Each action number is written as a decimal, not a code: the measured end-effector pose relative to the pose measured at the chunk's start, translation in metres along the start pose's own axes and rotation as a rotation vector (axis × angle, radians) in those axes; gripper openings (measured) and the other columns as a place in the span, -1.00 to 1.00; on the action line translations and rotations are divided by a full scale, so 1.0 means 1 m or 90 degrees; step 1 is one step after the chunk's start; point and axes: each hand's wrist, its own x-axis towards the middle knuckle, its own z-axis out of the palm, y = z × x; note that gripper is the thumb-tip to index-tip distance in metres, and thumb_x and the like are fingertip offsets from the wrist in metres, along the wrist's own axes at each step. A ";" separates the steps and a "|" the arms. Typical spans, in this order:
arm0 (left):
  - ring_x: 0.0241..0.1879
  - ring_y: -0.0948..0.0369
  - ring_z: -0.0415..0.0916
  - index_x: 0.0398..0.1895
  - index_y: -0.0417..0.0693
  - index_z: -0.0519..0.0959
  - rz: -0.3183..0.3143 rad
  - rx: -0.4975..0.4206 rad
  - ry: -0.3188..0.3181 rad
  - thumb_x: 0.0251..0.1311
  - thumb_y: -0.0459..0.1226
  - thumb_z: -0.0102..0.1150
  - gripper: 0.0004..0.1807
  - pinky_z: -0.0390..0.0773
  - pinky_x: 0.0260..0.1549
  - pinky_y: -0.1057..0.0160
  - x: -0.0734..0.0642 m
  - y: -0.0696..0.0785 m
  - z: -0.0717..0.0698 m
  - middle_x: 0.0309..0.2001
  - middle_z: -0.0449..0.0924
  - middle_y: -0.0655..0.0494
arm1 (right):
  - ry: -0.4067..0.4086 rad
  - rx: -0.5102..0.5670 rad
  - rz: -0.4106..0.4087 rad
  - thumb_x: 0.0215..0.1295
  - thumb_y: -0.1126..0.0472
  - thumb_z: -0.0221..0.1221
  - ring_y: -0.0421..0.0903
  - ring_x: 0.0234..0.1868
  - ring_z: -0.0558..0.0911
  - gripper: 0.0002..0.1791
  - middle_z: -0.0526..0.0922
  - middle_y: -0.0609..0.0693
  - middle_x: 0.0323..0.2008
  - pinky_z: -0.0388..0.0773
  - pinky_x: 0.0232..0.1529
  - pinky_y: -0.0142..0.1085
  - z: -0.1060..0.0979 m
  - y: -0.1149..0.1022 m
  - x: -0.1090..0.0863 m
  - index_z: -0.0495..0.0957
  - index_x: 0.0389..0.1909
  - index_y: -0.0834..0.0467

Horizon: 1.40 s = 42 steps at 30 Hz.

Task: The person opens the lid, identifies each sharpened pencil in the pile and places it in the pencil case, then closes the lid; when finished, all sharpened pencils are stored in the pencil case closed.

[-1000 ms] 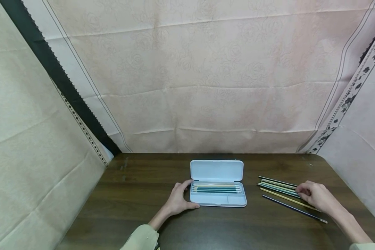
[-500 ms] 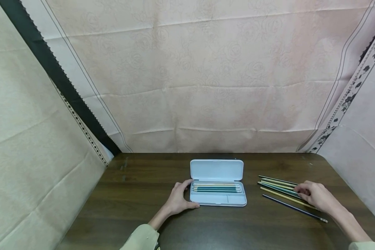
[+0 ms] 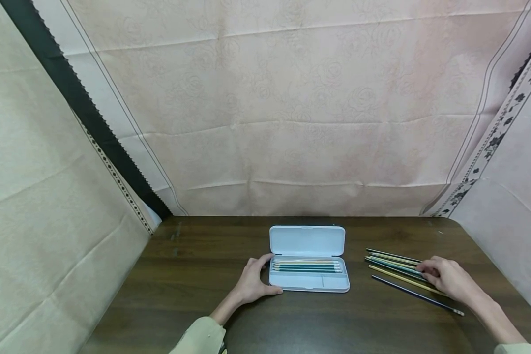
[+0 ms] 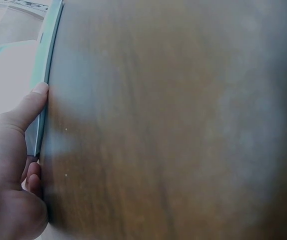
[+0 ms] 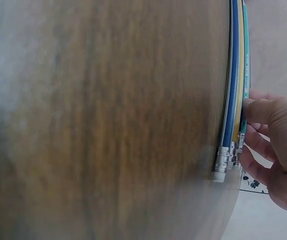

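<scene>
A pale blue pencil case (image 3: 298, 283) lies with its lid (image 3: 307, 240) raised at the back. Several pencils (image 3: 307, 269) lie side by side in its long rear compartment. My left hand (image 3: 251, 284) grips the case's left end, thumb at the front edge (image 4: 44, 75) and fingers at the rear corner. To the right, my right hand (image 3: 447, 278) pinches a green pencil (image 5: 246, 55) near its eraser end, within a loose group of pencils. A yellow pencil (image 3: 404, 279) and a dark blue pencil (image 3: 413, 294) lie nearer me. The fingers partly hide the group's right ends.
The dark wooden table (image 3: 181, 295) carries the case at its middle and the loose pencils at the right. A patterned cloth (image 3: 292, 123) hangs behind the table's far edge, with more cloth on both sides.
My right hand has shifted very slightly left along the pencils over the last second. The left hand and the case stay in place.
</scene>
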 end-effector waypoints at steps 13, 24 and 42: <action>0.06 0.05 0.32 0.43 -0.03 0.34 0.008 0.001 -0.002 -0.10 0.03 0.61 0.00 0.42 -0.06 -0.01 0.001 -0.001 0.000 0.11 0.40 -0.05 | 0.070 0.015 -0.069 -0.20 0.55 0.46 -0.43 -0.48 0.40 -0.64 0.49 -0.32 -0.49 0.40 -0.54 -0.31 0.000 -0.009 0.004 0.66 -0.44 0.07; 0.06 0.05 0.32 0.42 -0.04 0.34 0.014 0.000 -0.002 -0.10 0.03 0.60 0.00 0.42 -0.05 -0.01 0.001 -0.001 0.000 0.11 0.41 -0.05 | 0.085 0.053 -0.105 -0.23 0.58 0.46 -0.43 -0.47 0.42 -0.60 0.50 -0.32 -0.47 0.31 -0.51 -0.49 0.002 -0.019 0.006 0.65 -0.41 0.07; 0.06 0.05 0.32 0.43 -0.03 0.34 0.011 0.000 0.000 -0.10 0.04 0.60 0.00 0.42 -0.05 -0.02 0.000 -0.002 0.000 0.11 0.41 -0.04 | 0.102 0.083 -0.137 -0.23 0.58 0.48 -0.41 -0.48 0.41 -0.57 0.51 -0.31 -0.45 0.30 -0.50 -0.52 0.008 -0.040 0.016 0.67 -0.39 0.05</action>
